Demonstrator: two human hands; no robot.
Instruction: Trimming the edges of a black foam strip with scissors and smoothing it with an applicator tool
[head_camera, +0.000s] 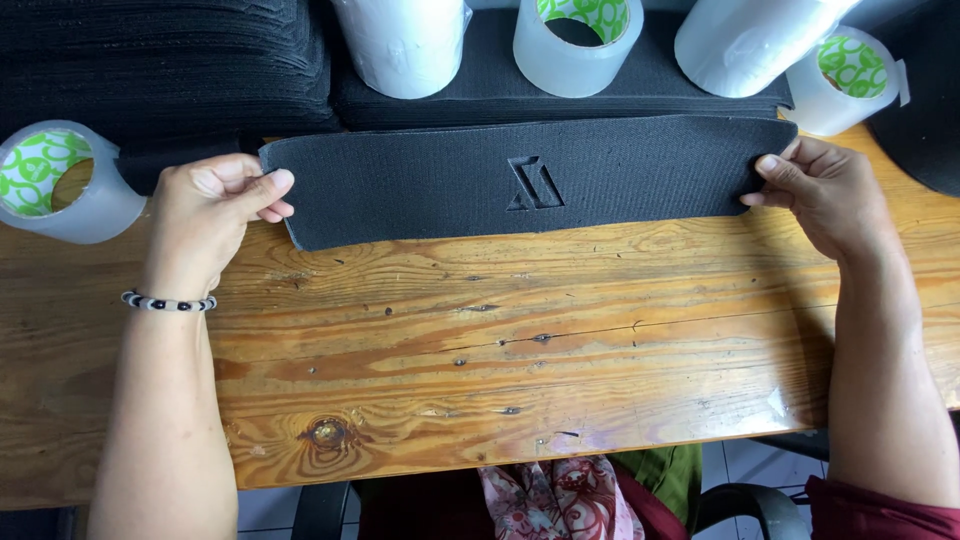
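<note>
Two hands are seen in the head view at opposite ends of a long black fabric strip (520, 185), which is held flat just above the far part of the wooden counter (500, 350), its embossed emblem facing up. The strip's left end is pinched by the closed fingers (262, 190) of the left hand (205, 215), a beaded bracelet (168, 302) being worn on that wrist, and its right end is gripped by the right hand (825, 195). Stacks of black fabric (160, 60) are piled behind the strip, with clear tape rolls (572, 45) set on and beside them.
</note>
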